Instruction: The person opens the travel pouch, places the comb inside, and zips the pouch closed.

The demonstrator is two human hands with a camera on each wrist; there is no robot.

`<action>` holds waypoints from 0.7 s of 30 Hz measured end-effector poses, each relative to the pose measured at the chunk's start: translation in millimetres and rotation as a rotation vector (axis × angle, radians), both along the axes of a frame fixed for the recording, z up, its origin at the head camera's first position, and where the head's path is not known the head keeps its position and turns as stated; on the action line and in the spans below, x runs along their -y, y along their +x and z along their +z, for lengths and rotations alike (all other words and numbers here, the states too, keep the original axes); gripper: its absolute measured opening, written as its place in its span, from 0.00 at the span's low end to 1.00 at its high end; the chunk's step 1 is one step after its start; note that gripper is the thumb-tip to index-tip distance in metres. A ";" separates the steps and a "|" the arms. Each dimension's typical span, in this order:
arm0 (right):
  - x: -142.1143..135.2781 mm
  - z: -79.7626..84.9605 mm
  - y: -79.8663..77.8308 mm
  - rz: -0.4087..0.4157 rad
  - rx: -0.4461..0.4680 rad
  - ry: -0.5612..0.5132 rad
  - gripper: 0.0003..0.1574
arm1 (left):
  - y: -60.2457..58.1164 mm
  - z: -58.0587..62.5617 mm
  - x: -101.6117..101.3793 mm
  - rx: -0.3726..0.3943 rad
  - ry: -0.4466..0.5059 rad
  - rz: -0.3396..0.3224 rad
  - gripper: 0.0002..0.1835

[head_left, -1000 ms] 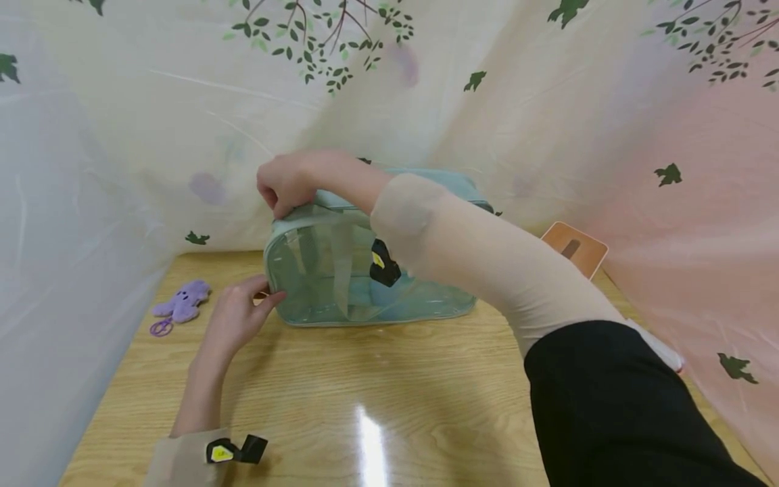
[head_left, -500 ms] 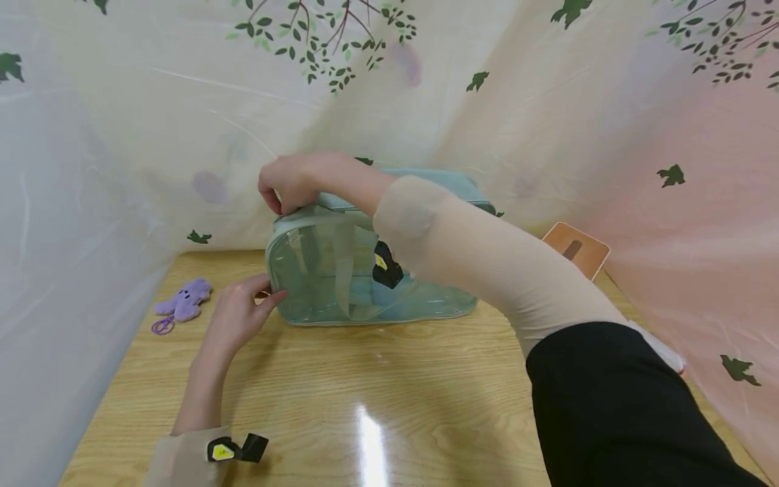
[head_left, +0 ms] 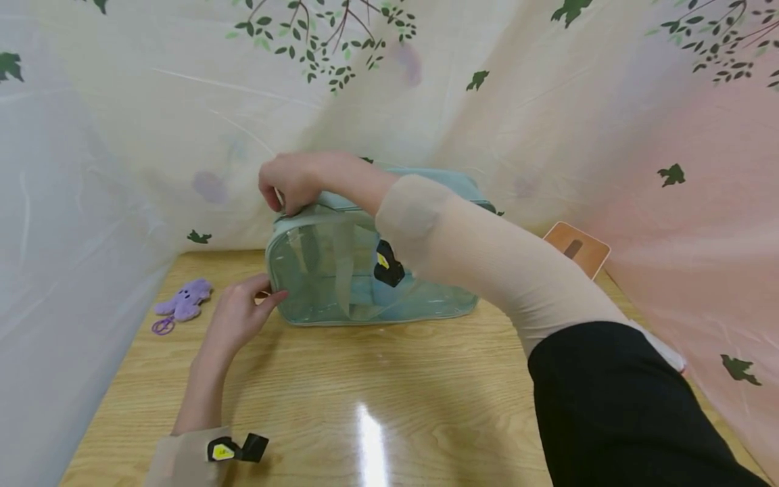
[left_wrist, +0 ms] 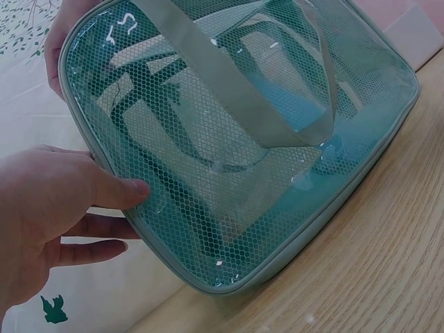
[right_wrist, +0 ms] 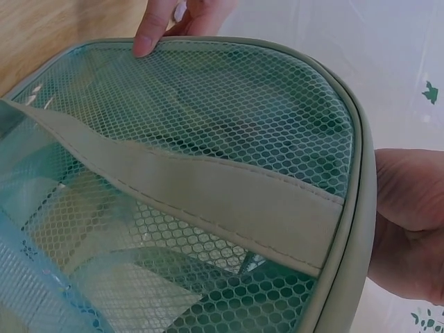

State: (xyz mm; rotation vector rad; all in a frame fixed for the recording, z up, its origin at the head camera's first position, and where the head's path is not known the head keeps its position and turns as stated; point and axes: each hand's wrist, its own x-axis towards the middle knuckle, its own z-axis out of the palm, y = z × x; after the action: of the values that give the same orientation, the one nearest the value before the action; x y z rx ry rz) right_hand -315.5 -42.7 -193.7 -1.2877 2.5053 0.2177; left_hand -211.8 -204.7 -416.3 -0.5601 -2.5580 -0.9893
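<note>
Bag (head_left: pixel 365 277) is glossy plastic w/ matt strap (right_wrist: pixel 201 187); tbl (head_left: pixel 316 392) shiny wood.

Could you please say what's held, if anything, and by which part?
The left grip pinches the transparent bag by its left edge; the right grip I cannot judge.

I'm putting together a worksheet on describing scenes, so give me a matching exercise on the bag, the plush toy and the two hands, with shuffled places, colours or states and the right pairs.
Column one
1. bag
2. plush toy
3. left hand
4. right hand

Column two
A. at the bag's upper left corner in the head view
B. purple, lying on the table
C. teal and see-through
D. pinching a side edge, thumb on the front

Pairs: 1-C, 2-B, 3-D, 4-A
</note>
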 end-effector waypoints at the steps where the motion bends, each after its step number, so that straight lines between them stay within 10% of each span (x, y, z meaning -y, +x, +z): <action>1: 0.0 0.5 0.3 -0.001 0.002 0.006 0.21 | -0.1 0.1 -0.1 0.000 0.001 0.000 0.06; 21: -4.1 1.9 -3.1 0.010 0.043 -0.023 0.24 | -1.1 0.4 0.1 0.000 -0.008 0.004 0.05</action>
State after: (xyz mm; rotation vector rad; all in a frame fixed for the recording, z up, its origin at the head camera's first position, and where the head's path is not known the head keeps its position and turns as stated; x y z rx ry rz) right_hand -318.5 -38.6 -191.8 -1.3000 2.4732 0.1628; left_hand -213.0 -204.9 -415.8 -0.5562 -2.5630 -0.9783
